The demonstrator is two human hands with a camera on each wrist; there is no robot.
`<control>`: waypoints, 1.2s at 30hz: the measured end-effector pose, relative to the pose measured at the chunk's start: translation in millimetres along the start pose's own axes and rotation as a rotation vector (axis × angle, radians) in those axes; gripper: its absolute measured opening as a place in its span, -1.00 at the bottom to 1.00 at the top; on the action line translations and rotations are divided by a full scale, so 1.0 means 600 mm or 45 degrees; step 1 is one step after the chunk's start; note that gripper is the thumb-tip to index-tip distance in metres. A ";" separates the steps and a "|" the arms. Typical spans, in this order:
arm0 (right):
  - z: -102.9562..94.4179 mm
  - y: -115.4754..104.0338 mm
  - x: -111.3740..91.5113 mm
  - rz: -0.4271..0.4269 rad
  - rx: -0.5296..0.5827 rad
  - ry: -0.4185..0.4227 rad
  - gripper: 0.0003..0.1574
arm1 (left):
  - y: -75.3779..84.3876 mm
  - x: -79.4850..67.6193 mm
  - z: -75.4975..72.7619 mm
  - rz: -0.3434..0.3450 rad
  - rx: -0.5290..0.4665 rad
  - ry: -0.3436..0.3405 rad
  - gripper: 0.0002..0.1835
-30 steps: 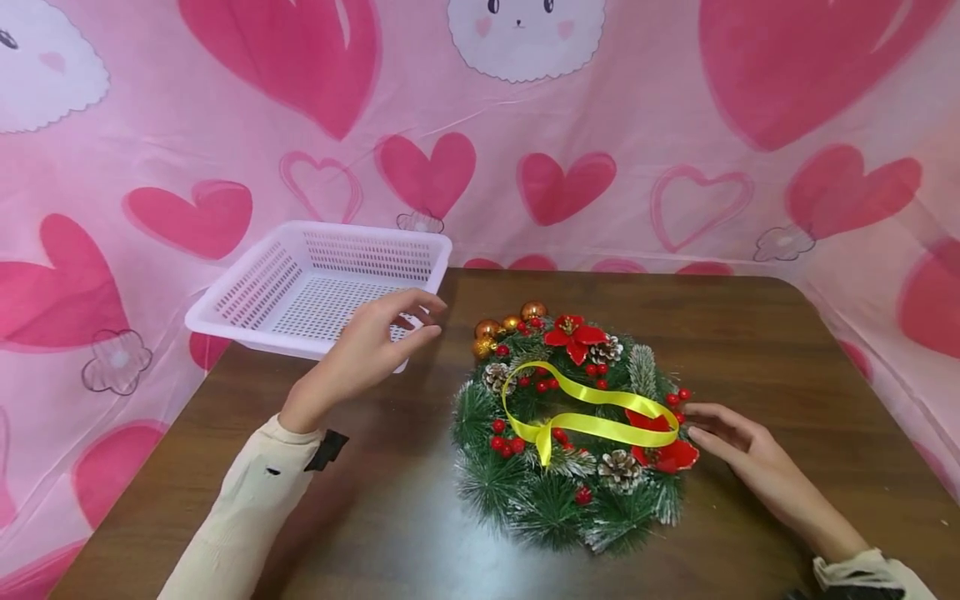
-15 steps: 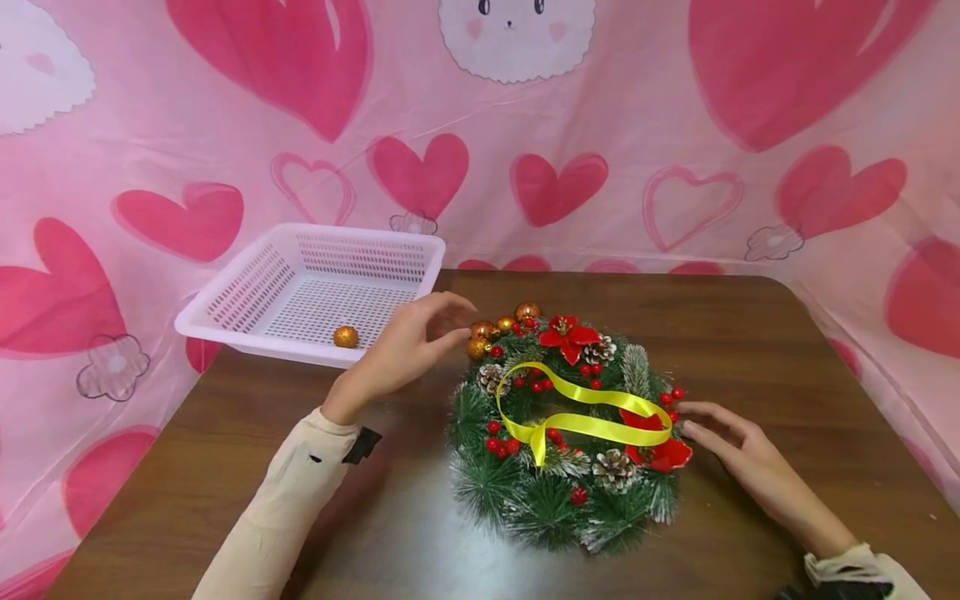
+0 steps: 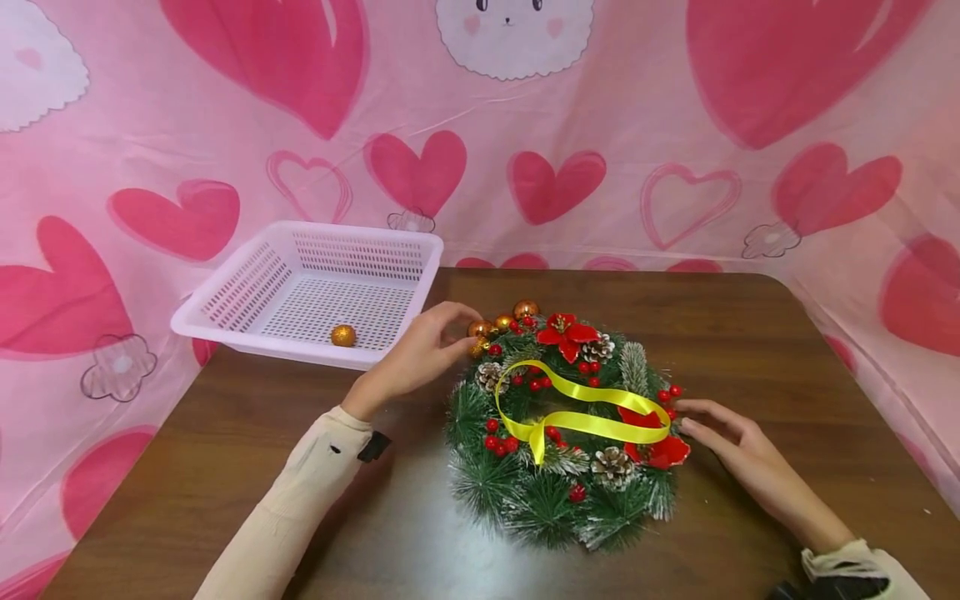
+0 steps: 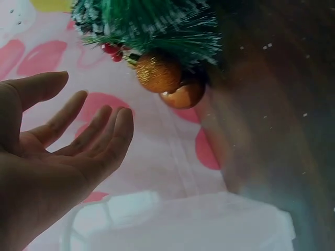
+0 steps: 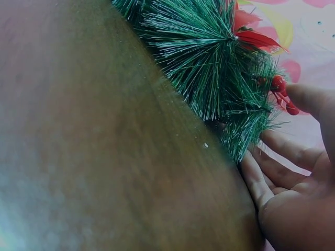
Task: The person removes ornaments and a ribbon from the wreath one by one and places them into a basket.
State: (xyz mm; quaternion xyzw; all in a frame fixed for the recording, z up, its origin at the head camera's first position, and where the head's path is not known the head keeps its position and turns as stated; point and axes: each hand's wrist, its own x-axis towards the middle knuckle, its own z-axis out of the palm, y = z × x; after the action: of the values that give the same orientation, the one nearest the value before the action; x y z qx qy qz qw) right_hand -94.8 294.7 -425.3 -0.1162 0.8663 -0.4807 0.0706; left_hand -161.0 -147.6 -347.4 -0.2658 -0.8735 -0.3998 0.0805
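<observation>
A green Christmas wreath (image 3: 487, 483) lies on the table, set with red poinsettias (image 3: 567, 336), pinecones (image 3: 612, 467) and red berries. A loop of yellow ribbon (image 3: 592, 427) rests on top. Gold and copper baubles (image 3: 527, 311) cluster at its upper left edge. My left hand (image 3: 420, 354) reaches to these baubles, fingers loosely bent, thumb apart; in the left wrist view a gap separates the fingertips from a glittery bauble (image 4: 158, 74). My right hand (image 3: 750, 458) is at the wreath's right edge, its fingers by the needles and its thumb beside some berries (image 5: 282, 94).
At the back left stands a white perforated plastic basket (image 3: 247, 340), with one glittery gold bauble (image 3: 343, 336) on its bottom. The brown wooden table (image 3: 720, 333) ends against a pink cloth backdrop (image 3: 495, 108) printed with hearts.
My left hand has moved right, from over the basket to the baubles on the wreath. The gold bauble in the basket now shows. My right hand stays by the wreath.
</observation>
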 end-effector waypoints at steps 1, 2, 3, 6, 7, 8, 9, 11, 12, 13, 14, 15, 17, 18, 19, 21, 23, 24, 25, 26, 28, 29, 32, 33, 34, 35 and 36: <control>0.000 0.000 0.000 0.001 -0.002 -0.002 -0.55 | -0.002 0.000 0.002 -0.008 0.006 -0.001 -0.68; 0.000 0.000 0.000 0.004 -0.004 -0.004 -0.55 | -0.004 0.000 0.003 -0.014 0.018 -0.003 -0.68; 0.000 0.000 0.000 0.010 -0.003 -0.002 -0.54 | -0.006 0.000 0.005 -0.022 0.028 -0.008 -0.68; 0.000 -0.001 0.001 0.019 -0.009 -0.002 -0.55 | -0.010 0.000 0.008 -0.036 0.057 -0.027 -0.68; 0.000 -0.001 0.001 0.019 -0.011 -0.001 -0.55 | -0.011 0.000 0.009 -0.041 0.061 -0.033 -0.68; 0.000 -0.002 0.001 0.020 -0.012 0.000 -0.55 | -0.013 0.000 0.009 -0.044 0.066 -0.041 -0.68; 0.000 -0.002 0.001 0.019 -0.014 0.001 -0.55 | -0.014 0.001 0.010 -0.050 0.059 -0.050 -0.68; 0.000 -0.002 0.000 0.015 -0.015 -0.002 -0.55 | -0.016 0.001 0.011 -0.064 0.041 -0.067 -0.68; 0.000 -0.002 0.000 0.014 -0.008 -0.004 -0.55 | -0.017 0.001 0.011 -0.080 0.012 -0.079 -0.68; 0.000 -0.002 0.001 0.011 0.006 -0.007 -0.55 | -0.019 0.001 0.011 -0.100 -0.021 -0.091 -0.68; 0.000 -0.002 0.001 0.008 0.019 -0.012 -0.55 | -0.021 0.002 0.012 -0.124 -0.057 -0.102 -0.68; 0.000 -0.001 0.001 0.005 0.036 -0.017 -0.54 | -0.023 0.002 0.012 -0.151 -0.091 -0.111 -0.68; 0.000 -0.001 0.002 -0.003 0.064 -0.025 -0.54 | -0.027 0.002 0.014 -0.211 -0.147 -0.124 -0.68; 0.001 -0.001 0.003 -0.005 0.079 -0.030 -0.54 | -0.029 0.002 0.015 -0.235 -0.164 -0.131 -0.68; 0.001 -0.001 0.003 -0.008 0.086 -0.032 -0.54 | -0.030 0.002 0.015 -0.254 -0.164 -0.138 -0.68; 0.001 -0.002 0.003 -0.007 0.090 -0.033 -0.54 | -0.032 0.002 0.016 -0.279 -0.146 -0.157 -0.67; 0.001 -0.002 0.004 -0.005 0.085 -0.033 -0.54 | -0.032 0.001 0.016 -0.290 -0.116 -0.181 -0.65; 0.001 -0.002 0.004 -0.002 0.083 -0.033 -0.54 | -0.032 0.001 0.016 -0.292 -0.109 -0.197 -0.64; 0.001 -0.002 0.004 0.002 0.084 -0.033 -0.54 | -0.033 0.001 0.016 -0.293 -0.098 -0.211 -0.63; 0.001 -0.002 0.004 0.002 0.083 -0.033 -0.54 | -0.033 0.000 0.016 -0.292 -0.087 -0.222 -0.63; 0.001 -0.002 0.004 0.000 0.077 -0.032 -0.54 | -0.033 -0.001 0.016 -0.288 -0.073 -0.239 -0.62; 0.001 -0.002 0.003 -0.002 0.071 -0.029 -0.54 | -0.033 -0.002 0.015 -0.285 -0.071 -0.246 -0.61; 0.000 -0.002 0.002 -0.013 0.061 -0.023 -0.56 | -0.032 -0.003 0.014 -0.269 -0.051 -0.252 -0.61; 0.000 -0.002 0.002 -0.014 0.055 -0.021 -0.56 | -0.033 -0.004 0.014 -0.259 -0.041 -0.248 -0.62; 0.000 -0.002 0.001 -0.010 0.046 -0.020 -0.55 | -0.033 -0.004 0.014 -0.249 -0.030 -0.242 -0.63; 0.000 -0.002 0.001 -0.002 0.038 -0.019 -0.56 | -0.034 -0.004 0.014 -0.239 -0.019 -0.235 -0.64; -0.001 -0.002 0.001 0.008 0.031 -0.020 -0.55 | -0.034 -0.004 0.014 -0.230 -0.008 -0.226 -0.65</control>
State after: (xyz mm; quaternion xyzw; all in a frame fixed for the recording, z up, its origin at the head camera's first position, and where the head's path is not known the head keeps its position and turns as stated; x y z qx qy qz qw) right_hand -95.4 294.2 -424.2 -0.1163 0.8602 -0.4900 0.0803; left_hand -169.1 -153.4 -367.6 -0.2205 -0.8964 -0.3831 -0.0344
